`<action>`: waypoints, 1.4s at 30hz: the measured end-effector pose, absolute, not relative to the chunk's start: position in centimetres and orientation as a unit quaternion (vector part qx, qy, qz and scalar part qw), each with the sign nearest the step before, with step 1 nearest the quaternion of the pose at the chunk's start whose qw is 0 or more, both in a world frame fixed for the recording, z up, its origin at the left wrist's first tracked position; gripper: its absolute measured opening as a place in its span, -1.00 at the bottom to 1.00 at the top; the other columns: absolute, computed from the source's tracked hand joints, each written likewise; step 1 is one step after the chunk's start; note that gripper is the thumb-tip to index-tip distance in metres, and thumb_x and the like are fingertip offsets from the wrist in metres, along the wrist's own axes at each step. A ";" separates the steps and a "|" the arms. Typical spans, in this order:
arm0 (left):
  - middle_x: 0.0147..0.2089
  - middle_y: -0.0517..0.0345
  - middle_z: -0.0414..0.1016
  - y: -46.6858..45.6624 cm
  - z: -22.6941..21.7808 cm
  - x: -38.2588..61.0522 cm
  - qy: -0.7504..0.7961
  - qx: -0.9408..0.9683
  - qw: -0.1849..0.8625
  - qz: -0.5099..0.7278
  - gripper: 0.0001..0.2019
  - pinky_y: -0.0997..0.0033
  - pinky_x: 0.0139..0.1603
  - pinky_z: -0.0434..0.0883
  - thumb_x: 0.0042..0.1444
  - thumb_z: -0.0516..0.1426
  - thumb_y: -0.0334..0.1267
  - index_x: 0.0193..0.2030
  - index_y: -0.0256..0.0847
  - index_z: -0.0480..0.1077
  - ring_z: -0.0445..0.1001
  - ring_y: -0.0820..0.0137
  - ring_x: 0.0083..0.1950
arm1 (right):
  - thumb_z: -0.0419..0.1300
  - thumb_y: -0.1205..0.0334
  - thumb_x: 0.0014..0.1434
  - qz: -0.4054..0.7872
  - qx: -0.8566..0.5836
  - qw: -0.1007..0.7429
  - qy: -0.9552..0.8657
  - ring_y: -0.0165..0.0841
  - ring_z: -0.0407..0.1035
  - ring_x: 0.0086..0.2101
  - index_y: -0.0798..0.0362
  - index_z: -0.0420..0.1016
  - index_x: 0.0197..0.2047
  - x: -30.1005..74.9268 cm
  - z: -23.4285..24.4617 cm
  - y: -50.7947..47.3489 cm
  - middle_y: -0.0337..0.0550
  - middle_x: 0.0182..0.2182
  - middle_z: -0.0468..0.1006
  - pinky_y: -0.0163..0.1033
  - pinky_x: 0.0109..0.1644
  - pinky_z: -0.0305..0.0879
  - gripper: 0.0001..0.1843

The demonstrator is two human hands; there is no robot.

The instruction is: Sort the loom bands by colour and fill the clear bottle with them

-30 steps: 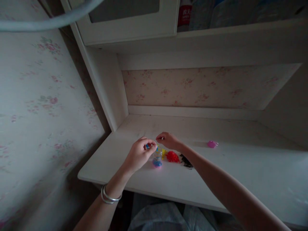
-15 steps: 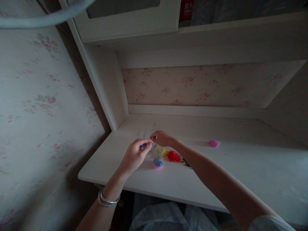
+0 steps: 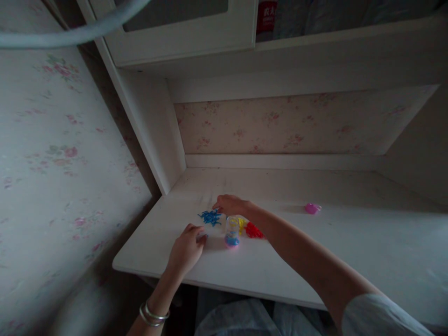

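A small clear container (image 3: 232, 232) with blue contents at its pink-tinted bottom stands upright near the front of the desk. To its left lies a loose pile of thin blue pieces (image 3: 210, 217). My right hand (image 3: 230, 204) is at the far right edge of this pile, fingers bent down and close together; what is between the fingertips is hidden. My left hand (image 3: 187, 245) is low over the desk, left of the container, with thumb and index finger apart and a tiny bluish spot at the thumb tip. Yellow pieces (image 3: 241, 225) and red pieces (image 3: 253, 230) lie beyond my right forearm's edge.
A small pink object (image 3: 312, 208) lies farther right on the white desk (image 3: 350, 242). Above the desk runs a shelf (image 3: 315, 51) holding a red-labelled package (image 3: 267, 16) and clear bottles. A pale curved tube (image 3: 77, 36) crosses the upper left.
My hands were together above the container's left side. The left hand has drawn back toward the desk's front, uncovering the blue pile. My right hand has shifted slightly left and down to the pile.
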State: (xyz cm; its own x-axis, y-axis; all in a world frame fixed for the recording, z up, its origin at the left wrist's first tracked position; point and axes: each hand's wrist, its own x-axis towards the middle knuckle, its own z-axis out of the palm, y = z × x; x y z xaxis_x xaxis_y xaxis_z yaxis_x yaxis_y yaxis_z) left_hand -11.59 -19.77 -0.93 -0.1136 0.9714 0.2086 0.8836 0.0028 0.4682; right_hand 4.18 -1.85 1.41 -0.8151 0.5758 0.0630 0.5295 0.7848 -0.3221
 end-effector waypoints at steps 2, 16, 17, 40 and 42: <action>-0.14 0.09 0.43 -19.8 -0.9 -11.4 0.708 0.657 0.090 0.243 -0.84 0.40 -0.11 0.33 0.10 0.06 -0.29 -0.22 -0.14 0.44 0.45 0.37 -0.20 | 0.25 0.27 -0.02 0.139 -0.293 0.070 -0.943 -0.31 0.43 -0.31 0.01 0.60 -0.22 4.3 1.3 -1.6 -0.11 -0.31 0.58 -0.37 -0.33 0.22 -0.76; -0.29 0.12 0.46 -20.1 -0.8 -11.6 0.664 0.647 0.143 0.348 -0.86 0.43 -0.22 0.33 0.09 0.05 -0.27 -0.33 -0.18 0.43 0.43 0.39 -0.27 | 0.15 0.25 0.13 0.159 -0.321 0.238 -0.903 -0.44 0.37 -0.35 0.03 0.57 -0.25 7.7 5.7 -4.4 -0.18 -0.29 0.53 -0.37 -0.23 0.22 -0.83; -0.29 0.12 0.47 -20.1 -0.9 -11.6 0.664 0.640 0.150 0.357 -0.84 0.43 -0.23 0.33 0.09 0.05 -0.23 -0.32 -0.18 0.44 0.43 0.39 -0.28 | 0.16 0.24 0.13 0.176 -0.310 0.271 -0.894 -0.46 0.36 -0.37 0.03 0.57 -0.27 8.5 6.5 -5.1 -0.19 -0.31 0.52 -0.37 -0.25 0.22 -0.84; -0.30 0.14 0.52 -20.5 1.6 -8.9 0.645 0.557 0.239 0.466 -0.79 0.45 -0.33 0.32 0.05 0.10 -0.12 -0.30 -0.19 0.45 0.41 0.41 -0.39 | 0.04 0.28 0.22 0.036 -0.152 0.202 -0.967 -0.36 0.30 -0.30 -0.10 0.57 -0.23 13.6 12.7 -12.1 -0.12 -0.22 0.50 -0.19 -0.15 0.19 -0.74; -0.32 0.14 0.52 -20.6 2.2 -8.7 0.643 0.558 0.237 0.468 -0.79 0.45 -0.36 0.31 0.05 0.10 -0.12 -0.31 -0.19 0.45 0.39 0.43 -0.42 | 0.03 0.28 0.23 -0.001 -0.144 0.188 -0.971 -0.37 0.30 -0.31 -0.10 0.56 -0.21 13.5 12.6 -12.2 -0.12 -0.23 0.50 -0.21 -0.19 0.19 -0.73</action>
State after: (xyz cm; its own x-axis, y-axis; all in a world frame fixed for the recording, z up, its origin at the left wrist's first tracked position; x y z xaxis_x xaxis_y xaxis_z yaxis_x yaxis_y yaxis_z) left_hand -8.66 -20.57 2.20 -0.2647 0.9397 0.2167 0.4956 -0.0602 0.8664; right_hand 13.47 -12.17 12.65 -0.8873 0.2802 0.3662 0.2811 0.9583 -0.0521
